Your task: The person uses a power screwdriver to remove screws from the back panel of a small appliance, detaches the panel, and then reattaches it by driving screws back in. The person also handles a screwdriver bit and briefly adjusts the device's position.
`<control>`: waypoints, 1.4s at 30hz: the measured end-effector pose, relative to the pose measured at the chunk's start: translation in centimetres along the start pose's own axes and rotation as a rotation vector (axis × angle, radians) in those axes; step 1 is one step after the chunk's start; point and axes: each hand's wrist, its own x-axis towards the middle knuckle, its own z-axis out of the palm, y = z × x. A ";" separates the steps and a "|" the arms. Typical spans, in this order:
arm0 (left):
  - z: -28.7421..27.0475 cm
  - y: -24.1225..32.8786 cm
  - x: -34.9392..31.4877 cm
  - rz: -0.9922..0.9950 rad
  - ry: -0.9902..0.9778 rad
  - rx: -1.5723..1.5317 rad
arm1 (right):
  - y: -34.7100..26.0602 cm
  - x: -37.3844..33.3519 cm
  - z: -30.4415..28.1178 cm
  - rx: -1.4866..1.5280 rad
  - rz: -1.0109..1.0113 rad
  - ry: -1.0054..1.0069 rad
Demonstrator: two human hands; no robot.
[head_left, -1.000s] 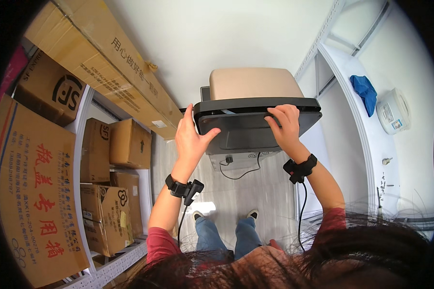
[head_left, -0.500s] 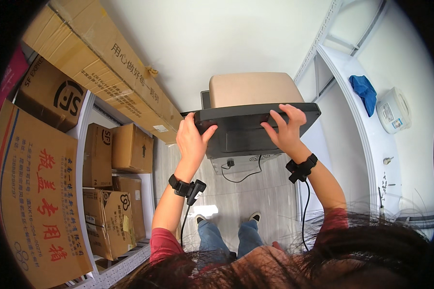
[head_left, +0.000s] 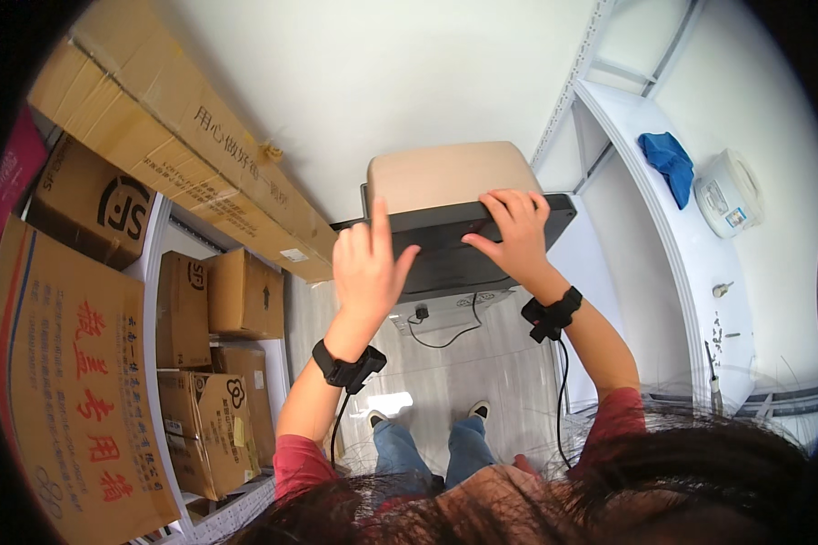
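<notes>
A dark grey flat lid (head_left: 445, 250) is tilted up over a beige box-shaped machine (head_left: 445, 173) standing against the white wall in front of me. My right hand (head_left: 511, 234) has its fingers curled over the lid's far edge and holds it. My left hand (head_left: 365, 271) is raised at the lid's left end, fingers straight and pointing up, holding nothing; I cannot tell whether it touches the lid. Both wrists wear black bands with cables.
Metal shelving (head_left: 159, 272) on my left holds several cardboard boxes (head_left: 73, 363). A white counter (head_left: 691, 236) on my right carries a blue cloth (head_left: 668, 159) and a white rice cooker (head_left: 727, 195). A power strip with cable (head_left: 441, 318) lies below the machine.
The lid has swung further up and back. My left hand has come off its front edge and straightened. My right hand has shifted to the far edge.
</notes>
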 end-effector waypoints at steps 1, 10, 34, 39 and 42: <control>0.4 0.9 0.9 0.068 -0.028 -0.033 | -0.1 -0.1 0.1 0.012 0.004 0.002; 2.9 3.1 3.3 0.217 -0.154 -0.064 | 3.8 -2.8 -2.2 0.148 0.224 0.243; 8.8 13.8 6.6 0.215 -0.205 -0.039 | 8.7 -5.4 -3.3 0.703 0.475 0.159; 8.9 13.6 6.1 0.246 -0.170 -0.055 | 9.1 -5.6 -3.6 0.769 0.470 0.126; 9.0 13.5 6.1 0.252 -0.166 -0.054 | 8.8 -6.3 -3.7 0.664 0.402 0.082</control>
